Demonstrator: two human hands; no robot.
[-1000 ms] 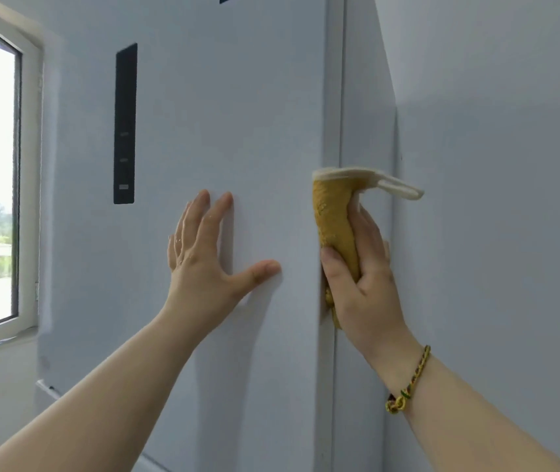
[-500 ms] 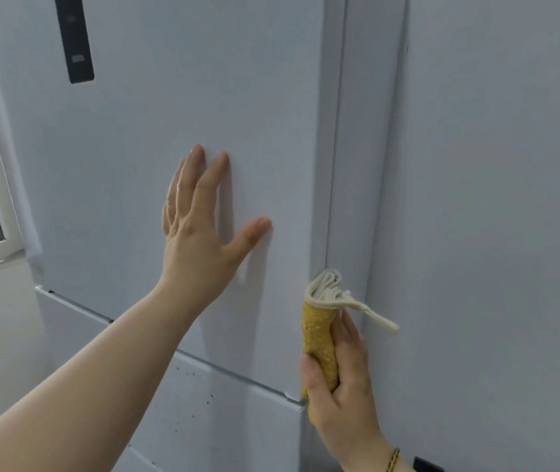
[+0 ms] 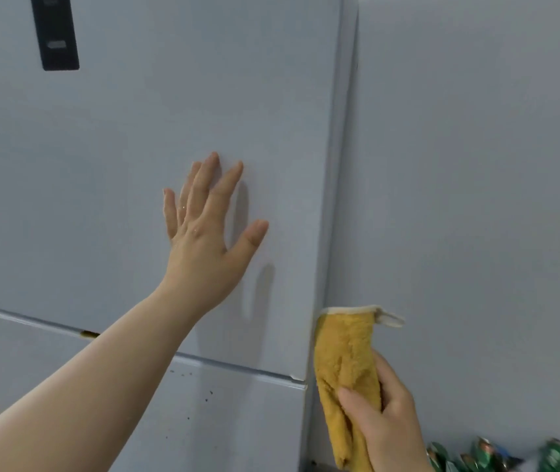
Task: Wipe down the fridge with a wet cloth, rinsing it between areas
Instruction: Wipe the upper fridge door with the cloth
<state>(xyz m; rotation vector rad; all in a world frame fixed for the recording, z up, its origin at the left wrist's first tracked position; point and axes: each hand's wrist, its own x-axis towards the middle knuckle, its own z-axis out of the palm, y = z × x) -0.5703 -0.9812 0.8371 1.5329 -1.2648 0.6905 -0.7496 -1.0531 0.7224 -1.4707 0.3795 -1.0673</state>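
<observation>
Cloth [image 3: 343, 362] sitting at fridge [image 3: 135, 148] right edge, right hand [image 3: 384, 424] curling round it. Left hand [image 3: 203, 233] pressing flat on upper door, fingers spread. Specks [image 3: 203, 393] showing on lower door: likely wiping midway, lower door and rinsing pending.

No readable text. Black panel [image 3: 55, 32] at the top left edge of the fridge [image 3: 169, 97] door carried faint marks, too blurred to read. Green packets [image 3: 483, 454] right of the fridge: print smeared, illegible.

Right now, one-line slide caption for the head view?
Left hand flat on the upper fridge door; right hand grips a yellow cloth beside the fridge's right edge.
</observation>
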